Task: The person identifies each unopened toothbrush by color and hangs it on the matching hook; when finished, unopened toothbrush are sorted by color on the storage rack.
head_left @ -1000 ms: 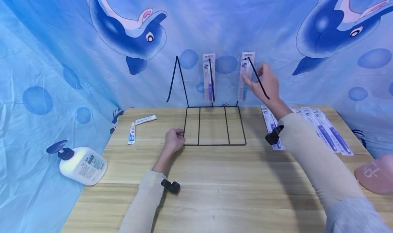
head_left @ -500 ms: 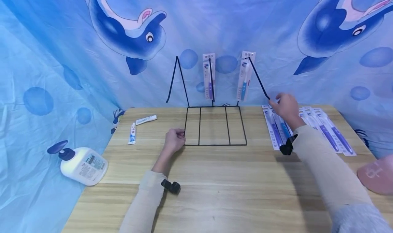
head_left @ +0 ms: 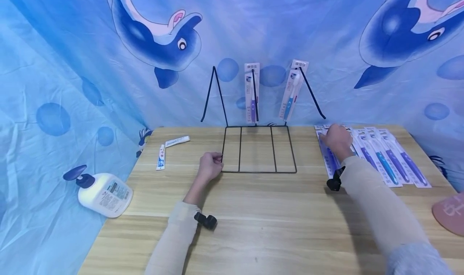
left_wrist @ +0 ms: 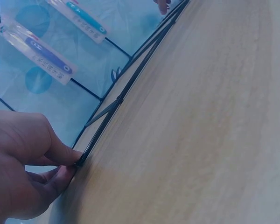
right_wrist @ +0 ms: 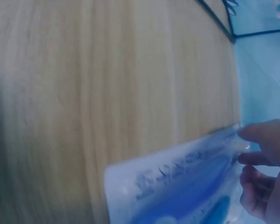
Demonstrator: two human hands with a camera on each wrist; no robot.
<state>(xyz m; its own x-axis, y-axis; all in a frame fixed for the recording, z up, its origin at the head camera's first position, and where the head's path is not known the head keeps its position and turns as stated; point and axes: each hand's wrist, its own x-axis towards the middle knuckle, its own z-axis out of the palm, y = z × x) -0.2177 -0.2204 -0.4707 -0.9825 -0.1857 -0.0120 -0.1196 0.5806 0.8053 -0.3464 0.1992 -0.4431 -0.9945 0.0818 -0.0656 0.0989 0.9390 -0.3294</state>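
My left hand [head_left: 209,166] pinches the left side of a black wire rack's base [head_left: 259,172] between thumb and fingers; the left wrist view shows the fingertips [left_wrist: 67,156] on the wire. From the rack's middle hook hangs a packaged purple toothbrush [head_left: 252,94], and from the right hook a packaged blue toothbrush [head_left: 291,94] at a tilt. Over the far end of the toothbrush packs on the table's right is my right hand [head_left: 338,138]. Its slightly bent fingers are right at the end of one toothbrush pack [right_wrist: 172,175], with thumb and forefinger apart.
More packaged toothbrushes [head_left: 393,158] lie side by side at the right. A white pump bottle [head_left: 108,196] stands at the left, near a small toothpaste tube [head_left: 161,157] and a toothpaste box [head_left: 177,141]. A pink object [head_left: 451,214] sits at the right edge.
My right hand has let go of the hanging blue toothbrush pack and moved down and right to the packs on the table. That hanging pack now tilts more. My left hand keeps its grip.
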